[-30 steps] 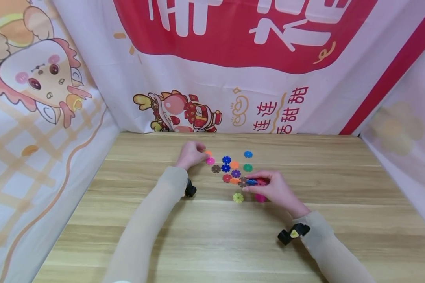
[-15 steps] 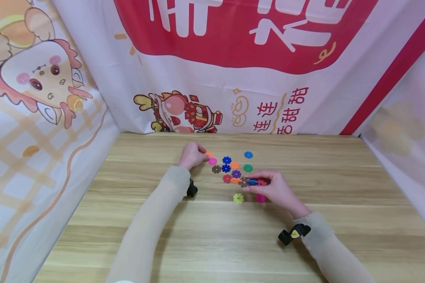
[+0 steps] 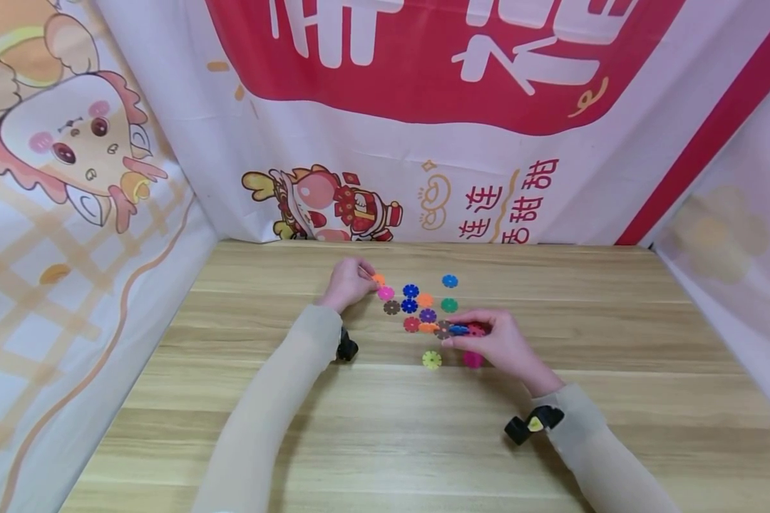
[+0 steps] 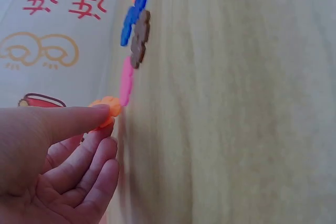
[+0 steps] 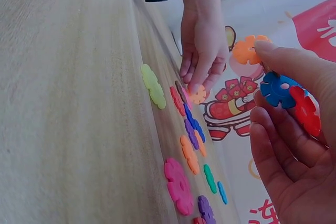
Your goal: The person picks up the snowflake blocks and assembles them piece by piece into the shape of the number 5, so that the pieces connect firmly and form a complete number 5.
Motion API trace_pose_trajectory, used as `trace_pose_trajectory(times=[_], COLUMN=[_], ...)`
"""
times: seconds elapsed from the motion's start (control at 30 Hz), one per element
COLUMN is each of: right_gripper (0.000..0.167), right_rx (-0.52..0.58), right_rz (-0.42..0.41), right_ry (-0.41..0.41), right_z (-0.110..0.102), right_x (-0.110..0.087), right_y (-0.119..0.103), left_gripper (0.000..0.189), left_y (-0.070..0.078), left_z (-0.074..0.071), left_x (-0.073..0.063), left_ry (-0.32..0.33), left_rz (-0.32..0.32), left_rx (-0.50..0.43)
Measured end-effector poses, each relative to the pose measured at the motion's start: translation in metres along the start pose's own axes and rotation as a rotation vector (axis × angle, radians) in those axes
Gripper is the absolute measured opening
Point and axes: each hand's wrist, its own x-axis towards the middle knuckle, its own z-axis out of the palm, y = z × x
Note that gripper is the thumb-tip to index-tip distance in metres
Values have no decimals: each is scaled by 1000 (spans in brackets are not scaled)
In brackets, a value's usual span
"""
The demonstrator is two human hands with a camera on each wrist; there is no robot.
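Thumb and fingers of my left hand [image 3: 348, 283] pinch an orange notched snowflake disc [image 4: 108, 106] at the far left of a scatter of discs. Right beside that disc lies a pink disc [image 3: 386, 293], with a brown disc [image 3: 392, 307] close to it. My right hand [image 3: 495, 343] holds a small chain of linked snowflake discs. In the right wrist view the chain shows an orange disc [image 5: 251, 51], a blue disc [image 5: 278, 91] and a red disc [image 5: 305, 113]; the thumb hides part of it. The chain's brown disc [image 3: 443, 329] shows in the head view.
Between the hands lie dark blue [image 3: 410, 305], purple [image 3: 428, 315], red [image 3: 411, 324] and green discs [image 3: 449, 305]. A yellow-green disc [image 3: 432, 360] lies nearer on the wooden table [image 3: 385, 434]. A magenta disc [image 3: 473, 360] sits below my right hand. Printed cloth [image 3: 359, 135] stands behind.
My left hand has edged slightly right, and the pink disc beside its fingertips has shifted a little right. The right hand stays in place with its chain.
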Motion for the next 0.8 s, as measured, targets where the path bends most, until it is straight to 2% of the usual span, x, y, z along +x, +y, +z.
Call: trace_pose_trajectory(times=[0.17,0.37,0.63,0.8], right_gripper=[48,41,41,43], right_rx=[-3,-18,-22,-20], right_rz=[20,26,16,11], right_ry=[11,19,19,15], right_z=[-1,-2,-2,-2], right_x=[0,-1,-1,-1], right_y=[-1,-3,-2,0], left_gripper=[22,16,17,16], left_y=[2,5,9,13], left_z=[-5,-9,-2,4], left_x=[-12,-33,-68,-87], left_ry=[-10,-23,-102,-107], left_rz=[62,115,183,208], left_rx=[-45,-108,-183,-227])
